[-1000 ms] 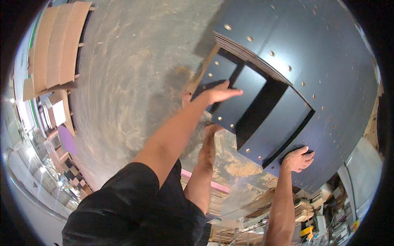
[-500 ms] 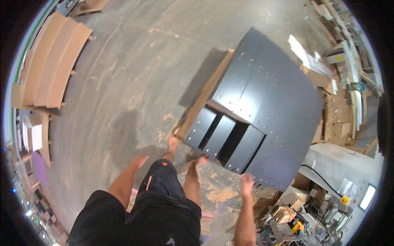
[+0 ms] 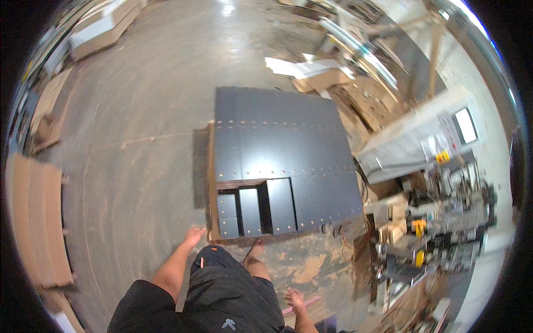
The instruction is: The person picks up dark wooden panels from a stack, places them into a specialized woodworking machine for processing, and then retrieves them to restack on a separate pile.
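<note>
A stack of large dark blue-grey panels (image 3: pixel 283 139) with rows of small holes lies flat on a low wooden base on the floor. Several smaller dark panels (image 3: pixel 250 211) rest in a recess at its near edge. My left hand (image 3: pixel 194 236) hangs free with its fingers apart, just off the stack's near left corner, touching nothing. My right hand (image 3: pixel 294 299) hangs low by my hip, holding nothing, well short of the stack. Black shorts (image 3: pixel 222 294) and one leg show below.
A grey machine (image 3: pixel 411 144) with a small screen stands to the right, with cluttered equipment (image 3: pixel 444 233) in front of it. Stacks of brown boards (image 3: pixel 39 222) line the left. Cardboard scraps (image 3: pixel 311 72) lie behind the panels. The concrete floor (image 3: pixel 139 111) is stained.
Both hands have come off the small dark panels and dropped to my sides. The view has pulled back and up, so the stack now looks smaller and farther away.
</note>
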The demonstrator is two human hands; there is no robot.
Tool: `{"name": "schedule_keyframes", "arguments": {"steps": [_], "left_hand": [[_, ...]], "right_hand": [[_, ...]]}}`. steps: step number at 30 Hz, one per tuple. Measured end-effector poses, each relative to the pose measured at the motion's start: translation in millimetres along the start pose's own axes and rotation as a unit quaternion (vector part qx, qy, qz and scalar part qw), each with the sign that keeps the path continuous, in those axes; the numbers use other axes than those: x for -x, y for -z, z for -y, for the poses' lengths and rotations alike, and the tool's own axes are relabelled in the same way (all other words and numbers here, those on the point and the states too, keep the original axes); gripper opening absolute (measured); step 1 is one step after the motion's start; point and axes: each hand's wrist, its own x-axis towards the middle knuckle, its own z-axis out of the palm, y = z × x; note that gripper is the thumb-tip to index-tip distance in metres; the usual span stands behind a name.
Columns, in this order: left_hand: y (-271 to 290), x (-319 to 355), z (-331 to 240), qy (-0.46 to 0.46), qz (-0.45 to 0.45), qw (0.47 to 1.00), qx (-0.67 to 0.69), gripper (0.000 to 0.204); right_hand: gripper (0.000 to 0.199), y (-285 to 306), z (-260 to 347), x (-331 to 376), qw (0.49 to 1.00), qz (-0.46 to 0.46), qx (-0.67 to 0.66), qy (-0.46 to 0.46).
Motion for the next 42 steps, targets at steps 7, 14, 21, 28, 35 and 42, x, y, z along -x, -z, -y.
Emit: {"name": "schedule_keyframes", "arguments": {"steps": [7, 14, 21, 28, 35, 42], "left_hand": [[-10, -32, -125, -0.105, 0.032, 0.993, -0.052, 0.039], [-52, 12, -101, -0.047, 0.170, 0.978, -0.114, 0.044], [-96, 79, -3, 0.042, 0.219, 0.933, -0.283, 0.056], [-167, 87, 7, -0.142, 0.275, 0.855, -0.416, 0.055], [-306, 148, -108, 0.030, 0.306, 0.935, -0.177, 0.032], [-427, 219, -175, -0.009, 0.275, 0.935, -0.221, 0.041]], "right_hand": [[0.060, -19, -30, 37, 0.989, -0.041, -0.066, 0.124], [0.058, -8, -112, 54, 0.991, 0.006, -0.098, -0.086], [0.063, 50, -152, 50, 0.975, -0.050, -0.210, -0.049], [0.053, 114, -197, 16, 0.963, -0.098, -0.251, -0.022], [0.062, 188, -266, -11, 0.918, -0.090, -0.379, -0.068], [0.067, 220, -329, -16, 0.874, -0.109, -0.457, -0.127]]}}
